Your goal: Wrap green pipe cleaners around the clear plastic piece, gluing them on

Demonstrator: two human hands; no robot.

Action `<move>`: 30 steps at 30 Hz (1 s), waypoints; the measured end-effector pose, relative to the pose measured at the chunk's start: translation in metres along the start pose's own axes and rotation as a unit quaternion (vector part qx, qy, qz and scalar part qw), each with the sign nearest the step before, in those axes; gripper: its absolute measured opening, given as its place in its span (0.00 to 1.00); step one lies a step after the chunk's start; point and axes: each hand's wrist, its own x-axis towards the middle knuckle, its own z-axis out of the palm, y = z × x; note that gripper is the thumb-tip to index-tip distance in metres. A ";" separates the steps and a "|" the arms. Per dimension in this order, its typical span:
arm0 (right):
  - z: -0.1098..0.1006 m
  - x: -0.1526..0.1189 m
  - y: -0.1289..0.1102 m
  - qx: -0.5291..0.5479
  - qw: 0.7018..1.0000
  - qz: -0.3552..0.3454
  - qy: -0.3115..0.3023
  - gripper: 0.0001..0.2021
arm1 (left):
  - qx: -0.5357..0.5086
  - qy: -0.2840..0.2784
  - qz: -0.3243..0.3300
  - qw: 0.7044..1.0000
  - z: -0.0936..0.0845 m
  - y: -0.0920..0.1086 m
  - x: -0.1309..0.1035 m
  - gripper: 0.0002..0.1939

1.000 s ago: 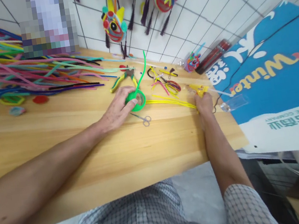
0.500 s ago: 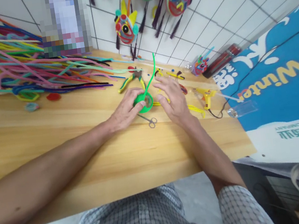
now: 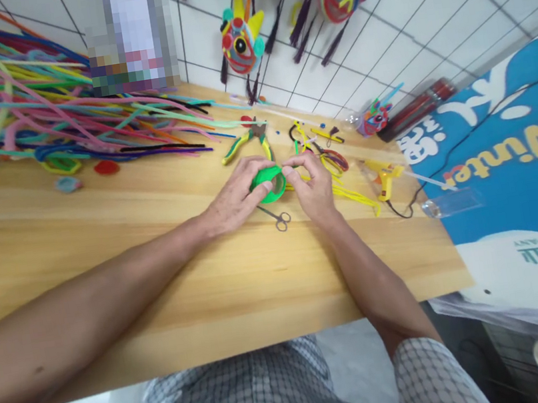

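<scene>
My left hand (image 3: 240,195) is wrapped round a green ring-shaped piece (image 3: 276,190), thumb on its near side and fingers behind. Just right of it, my right hand (image 3: 312,185) has thumb and forefinger pinched together; a short green end shows above these fingers, so they seem to hold the green strip (image 3: 297,147). Below the ring lie small scissors (image 3: 282,221), partly under the left hand. Green-and-yellow pliers (image 3: 254,138) rest behind the left hand. Yellow strips (image 3: 356,196) lie right of the right hand.
Many coloured fuzzy stems (image 3: 85,121) are heaped at the back left of the wooden table (image 3: 186,294). A yellow glue gun (image 3: 387,180) with a cord is on the right, near a blue printed board (image 3: 523,177). Decorated heads (image 3: 242,47) with tassels hang at the back.
My right hand has closed from a loose, open shape into a pinch beside the ring. The long green strip no longer stands up between the hands. The view has shifted slightly.
</scene>
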 end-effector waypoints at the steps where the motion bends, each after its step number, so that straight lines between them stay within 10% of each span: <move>1: 0.001 0.000 0.000 0.004 1.000 0.008 0.003 0.11 | 0.001 -0.002 0.001 1.000 0.000 0.001 0.000 0.26; 30: 0.006 0.000 -0.007 0.099 0.994 0.051 0.005 0.11 | 0.015 -0.016 0.042 0.999 0.001 -0.002 -0.001 0.25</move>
